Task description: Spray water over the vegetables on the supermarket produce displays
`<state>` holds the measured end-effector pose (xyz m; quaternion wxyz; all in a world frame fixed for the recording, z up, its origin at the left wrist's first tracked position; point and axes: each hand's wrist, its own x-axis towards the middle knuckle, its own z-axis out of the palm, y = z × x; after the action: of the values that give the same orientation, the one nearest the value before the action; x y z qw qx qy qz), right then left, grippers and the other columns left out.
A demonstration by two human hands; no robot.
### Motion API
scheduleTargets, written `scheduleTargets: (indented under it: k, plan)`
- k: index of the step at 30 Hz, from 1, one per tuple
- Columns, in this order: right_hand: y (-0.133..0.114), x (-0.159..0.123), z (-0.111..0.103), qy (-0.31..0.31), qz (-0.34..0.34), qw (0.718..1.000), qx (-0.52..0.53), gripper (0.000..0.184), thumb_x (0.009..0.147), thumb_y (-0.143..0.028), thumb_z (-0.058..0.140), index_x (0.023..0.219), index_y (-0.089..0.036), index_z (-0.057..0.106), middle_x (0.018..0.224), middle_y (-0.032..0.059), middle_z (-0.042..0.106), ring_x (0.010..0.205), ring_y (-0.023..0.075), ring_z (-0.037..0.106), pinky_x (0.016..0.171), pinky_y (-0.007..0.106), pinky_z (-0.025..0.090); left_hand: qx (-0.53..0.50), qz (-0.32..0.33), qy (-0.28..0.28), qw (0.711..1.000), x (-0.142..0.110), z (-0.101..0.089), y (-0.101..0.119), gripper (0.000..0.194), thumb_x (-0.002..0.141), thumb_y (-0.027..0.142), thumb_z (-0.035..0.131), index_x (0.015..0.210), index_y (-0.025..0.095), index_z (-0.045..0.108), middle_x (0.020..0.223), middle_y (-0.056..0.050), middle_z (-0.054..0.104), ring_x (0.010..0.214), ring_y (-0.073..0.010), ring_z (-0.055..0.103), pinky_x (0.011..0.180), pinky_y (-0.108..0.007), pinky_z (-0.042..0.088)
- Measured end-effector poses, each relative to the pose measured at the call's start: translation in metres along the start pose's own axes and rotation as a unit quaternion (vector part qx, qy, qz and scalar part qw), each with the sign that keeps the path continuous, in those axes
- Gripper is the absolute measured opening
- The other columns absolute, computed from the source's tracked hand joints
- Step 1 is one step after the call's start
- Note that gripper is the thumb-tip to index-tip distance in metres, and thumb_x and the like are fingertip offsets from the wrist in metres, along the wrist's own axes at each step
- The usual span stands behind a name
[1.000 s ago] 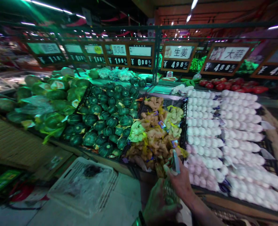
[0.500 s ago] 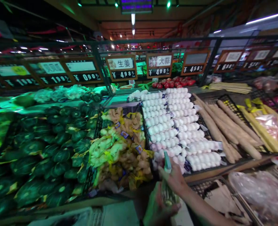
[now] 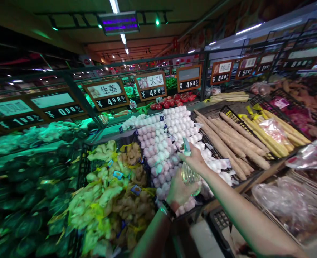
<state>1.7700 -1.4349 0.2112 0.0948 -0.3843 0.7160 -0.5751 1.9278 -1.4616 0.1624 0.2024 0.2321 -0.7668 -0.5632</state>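
Note:
A clear spray bottle (image 3: 187, 173) with a pale green spray head is held out over the rows of netted garlic (image 3: 158, 145). Around its neck, just below the head, my right hand (image 3: 195, 159) is closed. Lower down, my left hand (image 3: 180, 189) wraps the bottle's body, its thumb and fingers on either side; a dark bracelet (image 3: 168, 209) circles that wrist. The bottle tilts slightly, and part of its body is hidden by my fingers. Garlic lies behind and below both hands.
Left of the garlic are bagged ginger (image 3: 115, 186) and dark green squashes (image 3: 32, 200). Long brown yams (image 3: 233, 139) lie to the right. Plastic-wrapped goods (image 3: 284, 200) sit in a crate at lower right. Price signs (image 3: 151, 86) hang along a rail behind.
My view has turned right and tilted, and the ginger and garlic appear further left. Both hands have risen with the spray bottle and reach further forward over the garlic.

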Motion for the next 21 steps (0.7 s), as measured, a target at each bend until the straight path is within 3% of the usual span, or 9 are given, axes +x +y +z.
scheduleTargets:
  k: [4, 8, 13, 16, 21]
  plan:
    - [0.007, 0.019, -0.035, 0.035, -0.004, 0.999, -0.012, 0.031, 0.078, -0.044, 0.074, 0.102, -0.025, 0.070, 0.080, -0.0022, 0.073, 0.075, 0.0240, 0.067, 0.074, 0.034, 0.048, 0.037, 0.010, 0.004, 0.999, 0.026, 0.022, 0.017, 0.058, 0.078, 0.043, 0.093, 0.122, 0.021, 0.062, 0.112, -0.006, 0.079, 0.099, -0.0265, 0.074, 0.085, -0.040, 0.058]
    - [0.028, 0.000, -0.061, 0.076, 0.017, 0.997, -0.020, 0.027, 0.080, -0.047, 0.074, 0.094, -0.025, 0.068, 0.076, -0.0014, 0.072, 0.074, 0.0249, 0.066, 0.074, 0.035, 0.050, 0.057, -0.007, -0.027, 0.998, 0.025, 0.050, 0.009, 0.061, 0.074, 0.044, 0.095, 0.121, 0.023, 0.062, 0.109, -0.005, 0.079, 0.098, -0.0280, 0.074, 0.082, -0.040, 0.056]
    - [0.060, -0.060, -0.076, 0.075, 0.057, 0.995, -0.027, 0.043, 0.085, -0.051, 0.073, 0.116, -0.021, 0.072, 0.090, 0.0020, 0.079, 0.082, 0.0276, 0.073, 0.076, 0.037, 0.055, 0.044, -0.038, -0.096, 0.994, -0.007, 0.083, -0.023, 0.072, 0.068, 0.050, 0.098, 0.123, 0.023, 0.061, 0.113, -0.007, 0.080, 0.099, -0.0287, 0.074, 0.082, -0.042, 0.056]
    - [0.081, -0.109, -0.074, 0.084, 0.117, 0.989, -0.016, 0.053, 0.089, -0.055, 0.076, 0.128, -0.020, 0.071, 0.099, 0.0032, 0.082, 0.086, 0.0284, 0.076, 0.079, 0.038, 0.057, 0.045, -0.043, -0.141, 0.988, -0.038, 0.090, -0.046, 0.075, 0.063, 0.051, 0.100, 0.122, 0.022, 0.063, 0.115, -0.008, 0.080, 0.101, -0.0301, 0.073, 0.086, -0.044, 0.058]
    - [0.112, -0.187, -0.049, 0.114, 0.206, 0.972, -0.004, 0.045, 0.086, -0.064, 0.077, 0.102, -0.022, 0.072, 0.080, 0.0008, 0.078, 0.074, 0.0274, 0.075, 0.071, 0.036, 0.056, 0.049, -0.120, -0.204, 0.970, -0.088, 0.076, -0.072, 0.092, 0.047, 0.053, 0.106, 0.126, 0.022, 0.069, 0.122, -0.012, 0.079, 0.111, -0.0403, 0.074, 0.104, -0.058, 0.061]
